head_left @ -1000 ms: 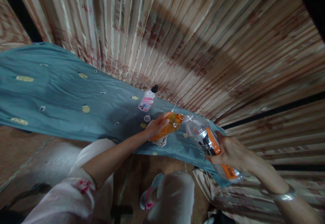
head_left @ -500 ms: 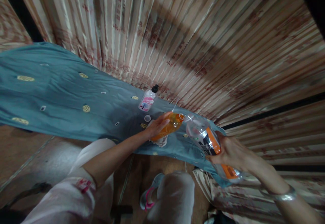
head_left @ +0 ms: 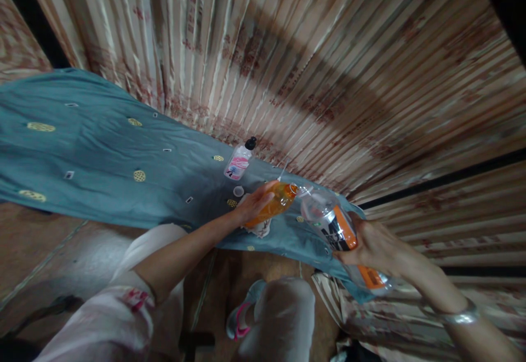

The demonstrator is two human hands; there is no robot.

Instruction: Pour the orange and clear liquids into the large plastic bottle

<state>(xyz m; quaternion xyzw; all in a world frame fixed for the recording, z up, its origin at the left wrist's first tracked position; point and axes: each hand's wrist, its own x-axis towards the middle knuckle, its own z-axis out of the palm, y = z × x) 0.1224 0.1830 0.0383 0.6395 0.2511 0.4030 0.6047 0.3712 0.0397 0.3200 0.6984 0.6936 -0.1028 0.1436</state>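
My left hand (head_left: pixel 255 204) is wrapped around a bottle of orange liquid (head_left: pixel 277 203), which leans with its neck toward the right. In my right hand (head_left: pixel 367 244) is a larger clear plastic bottle (head_left: pixel 324 217) with an orange, black and white label, tilted so its neck points up and left. The two bottle mouths meet, or nearly so; I cannot tell whether they touch. Under the orange bottle lies a crumpled whitish cloth or tissue (head_left: pixel 263 229). Left of my left hand sits a small round white cap (head_left: pixel 238 191). A thin white pump tube or stick (head_left: pixel 282 171) shows just behind the orange bottle.
A clear bottle with a pink label and black top (head_left: pixel 238 163) lies or stands on the teal patterned cloth (head_left: pixel 102 148). A pleated curtain (head_left: pixel 230 50) borders the cloth's far side. Below are my legs (head_left: pixel 283 318) and a brown floor (head_left: pixel 217 291).
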